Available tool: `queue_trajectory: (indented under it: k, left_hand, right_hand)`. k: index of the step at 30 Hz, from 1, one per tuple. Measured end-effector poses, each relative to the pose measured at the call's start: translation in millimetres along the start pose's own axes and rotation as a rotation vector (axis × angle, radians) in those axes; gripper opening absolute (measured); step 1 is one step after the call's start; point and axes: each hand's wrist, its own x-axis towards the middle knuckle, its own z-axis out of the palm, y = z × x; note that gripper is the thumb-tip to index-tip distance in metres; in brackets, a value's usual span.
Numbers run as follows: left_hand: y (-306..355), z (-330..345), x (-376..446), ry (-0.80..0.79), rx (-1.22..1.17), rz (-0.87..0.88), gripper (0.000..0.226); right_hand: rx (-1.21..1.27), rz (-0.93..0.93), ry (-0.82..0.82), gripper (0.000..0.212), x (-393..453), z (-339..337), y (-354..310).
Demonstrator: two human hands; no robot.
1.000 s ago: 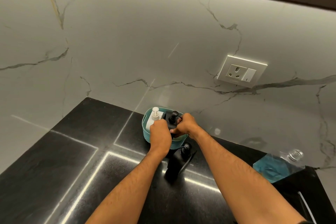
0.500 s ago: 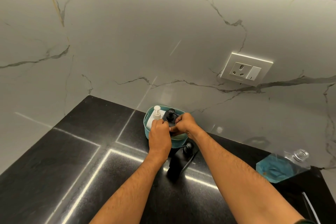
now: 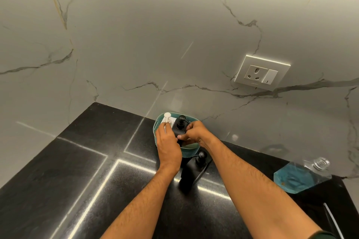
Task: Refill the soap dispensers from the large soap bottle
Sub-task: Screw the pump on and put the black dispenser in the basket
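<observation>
Against the marble wall, your left hand [image 3: 168,146] and right hand [image 3: 195,132] curl around the black dispenser [image 3: 179,129] standing in the teal basket [image 3: 189,150]. Your large soap bottle [image 3: 300,175] lies well apart on the right of the counter [image 3: 58,190].

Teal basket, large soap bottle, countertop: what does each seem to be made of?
Teal basket: likely moulded plastic, matte, with a fine woven-look texture on its wall.
Large soap bottle: clear plastic or glass, cannot tell which; blue liquid shows through, neck ribbed.
Countertop: probably polished dark stone; it mirrors the light strips sharply.
</observation>
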Motion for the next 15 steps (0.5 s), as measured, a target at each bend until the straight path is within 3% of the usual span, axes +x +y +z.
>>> queue_trajectory:
  k: [9,15]
  left_hand:
    - [0.0,3.8,-1.6,0.012,-0.066,-0.020,0.071]
    - [0.1,3.4,-1.8,0.007,-0.087,-0.043,0.074]
  right_hand:
    - [-0.007,-0.011,-0.014,0.044,-0.6,1.5,-0.2]
    - [0.012,0.006,-0.030,0.058,-2.2,1.1,0.6]
